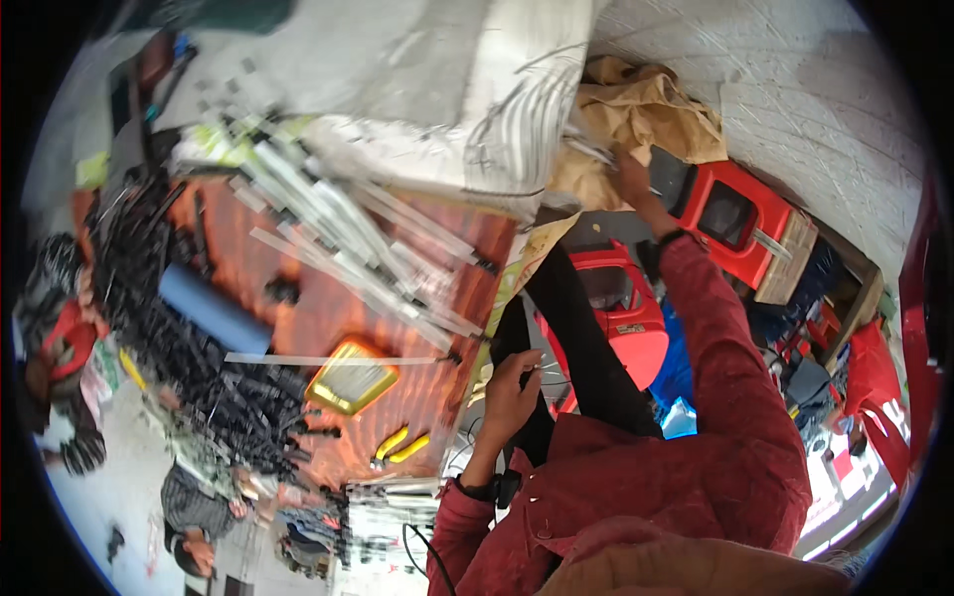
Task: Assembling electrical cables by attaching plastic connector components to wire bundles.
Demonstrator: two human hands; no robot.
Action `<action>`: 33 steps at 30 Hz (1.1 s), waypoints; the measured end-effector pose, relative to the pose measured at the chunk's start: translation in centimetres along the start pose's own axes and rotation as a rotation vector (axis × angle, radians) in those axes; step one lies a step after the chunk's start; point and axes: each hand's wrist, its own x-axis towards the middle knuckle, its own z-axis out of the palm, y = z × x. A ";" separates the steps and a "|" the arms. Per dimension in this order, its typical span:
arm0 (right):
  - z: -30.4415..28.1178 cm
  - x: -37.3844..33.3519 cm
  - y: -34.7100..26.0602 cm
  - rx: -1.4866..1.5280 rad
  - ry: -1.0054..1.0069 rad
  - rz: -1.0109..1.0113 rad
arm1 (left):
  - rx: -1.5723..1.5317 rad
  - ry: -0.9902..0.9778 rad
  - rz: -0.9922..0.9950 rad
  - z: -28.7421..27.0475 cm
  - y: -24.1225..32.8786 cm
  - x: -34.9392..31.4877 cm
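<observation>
Between one and two o'clock from the view's centre, the crumpled brown wrapping (686, 124) is met by the right hand (630, 179), whose blurred fingers are seen beside pale slender pieces (590, 149), though whether these are pinched cannot be told; a reach to the pieces seems to be in hand, and a sure grip would be called for next. Toward half past five, the left hand (511, 399) is held loosely curled near the desk (422, 397), where clear strips (333, 221) are strewn at ten o'clock and yellow-handled pliers (408, 449) are laid at seven.
</observation>
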 end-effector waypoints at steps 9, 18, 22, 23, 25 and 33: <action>-17.0 -8.9 0.4 0.220 0.047 0.057 | 0.094 0.087 0.200 -1.6 5.5 -3.6; -33.0 -12.0 -21.7 0.298 0.256 -0.400 | 0.010 0.055 0.339 -4.8 9.8 -8.4; -34.7 -8.5 -33.0 0.276 0.093 -0.417 | -0.011 0.135 0.377 -6.5 10.3 -10.4; -34.6 -7.5 -35.3 0.229 0.090 -0.452 | -0.014 0.152 0.387 -6.9 10.4 -10.9; -33.4 -5.4 -39.2 0.203 0.061 -0.503 | -0.014 0.185 0.377 -7.5 10.4 -11.6; -29.0 -1.7 -40.1 0.236 0.276 -0.918 | -0.078 0.118 0.239 -7.1 8.3 -12.4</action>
